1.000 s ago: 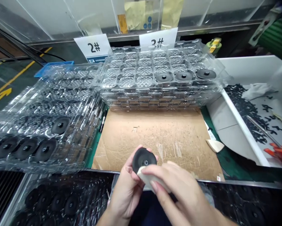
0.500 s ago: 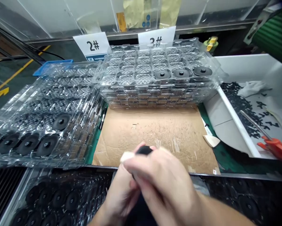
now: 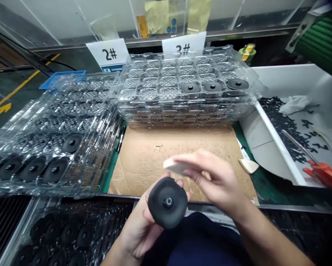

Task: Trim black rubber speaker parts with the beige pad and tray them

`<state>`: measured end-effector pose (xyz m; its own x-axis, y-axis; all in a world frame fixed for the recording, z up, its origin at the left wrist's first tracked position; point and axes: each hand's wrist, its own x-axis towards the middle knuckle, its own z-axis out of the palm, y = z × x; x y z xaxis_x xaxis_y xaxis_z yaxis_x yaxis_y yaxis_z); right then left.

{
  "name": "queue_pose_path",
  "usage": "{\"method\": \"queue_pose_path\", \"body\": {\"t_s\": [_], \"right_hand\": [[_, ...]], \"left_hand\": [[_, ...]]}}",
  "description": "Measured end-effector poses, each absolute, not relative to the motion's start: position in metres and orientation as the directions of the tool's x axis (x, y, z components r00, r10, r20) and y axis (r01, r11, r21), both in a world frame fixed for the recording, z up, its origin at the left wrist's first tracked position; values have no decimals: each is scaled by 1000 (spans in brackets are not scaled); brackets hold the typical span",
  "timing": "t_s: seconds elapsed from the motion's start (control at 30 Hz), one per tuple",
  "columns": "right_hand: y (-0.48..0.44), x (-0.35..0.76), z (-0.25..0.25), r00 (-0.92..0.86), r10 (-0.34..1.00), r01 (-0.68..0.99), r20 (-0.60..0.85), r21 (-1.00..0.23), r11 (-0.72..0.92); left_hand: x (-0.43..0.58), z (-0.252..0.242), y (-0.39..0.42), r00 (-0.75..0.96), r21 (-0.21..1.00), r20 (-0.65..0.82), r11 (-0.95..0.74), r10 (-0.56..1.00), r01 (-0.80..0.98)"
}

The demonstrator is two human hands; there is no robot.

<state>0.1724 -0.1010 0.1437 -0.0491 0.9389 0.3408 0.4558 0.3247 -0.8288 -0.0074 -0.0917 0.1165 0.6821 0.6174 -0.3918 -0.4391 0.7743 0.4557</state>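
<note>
My left hand (image 3: pixel 144 225) holds a black rounded-square plastic part (image 3: pixel 162 212) by its edges, its dished face with a central hub turned up toward me. Just above and right of it is my right hand (image 3: pixel 213 177), smeared a little by motion. Between its thumb and fingers it grips a flat off-white pad (image 3: pixel 175 166), which is apart from the black part. Both hands are over the near edge of a cardboard sheet (image 3: pixel 155 144).
Clear plastic trays (image 3: pixel 160 81) with a few black parts are stacked behind the cardboard; more trays (image 3: pixel 85 107) stand left. At right are an off-white wedge (image 3: pixel 249 166), red-handled cutters (image 3: pixel 324 171) and a white bin (image 3: pixel 282 151) with black scraps. Trays of black parts (image 3: pixel 68 232) lie below.
My hands, close together before, have come apart. The right hand has moved up and right with the pad, and the black part in my left hand now shows its whole face.
</note>
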Motion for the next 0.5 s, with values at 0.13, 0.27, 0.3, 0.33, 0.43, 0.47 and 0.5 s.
{"method": "queue_pose_path", "body": {"t_s": [0.13, 0.27, 0.3, 0.33, 0.43, 0.47, 0.5], "right_hand": [[-118, 179, 80, 150, 985, 538, 83, -843, -11], [-135, 179, 31, 64, 998, 583, 26, -812, -17], [-136, 179, 32, 81, 996, 583, 29, -812, -24], [-136, 180, 39, 118, 992, 583, 33, -812, -42], [-131, 178, 89, 203, 969, 592, 141, -806, -7], [-129, 175, 109, 155, 957, 611, 246, -785, 103], [-126, 171, 127, 27, 932, 630, 362, -730, 266]], "left_hand": [[-16, 115, -90, 736, 346, -340, 805, 586, -481], [-12, 113, -91, 734, 338, -323, 797, 598, -500], [-11, 112, -92, 732, 343, -330, 798, 596, -495], [-10, 111, -92, 731, 349, -339, 801, 592, -487], [-7, 110, -94, 731, 370, -381, 818, 566, -441], [-7, 110, -94, 710, 391, -412, 815, 571, -428], [-6, 110, -94, 681, 417, -445, 808, 582, -417]]}}
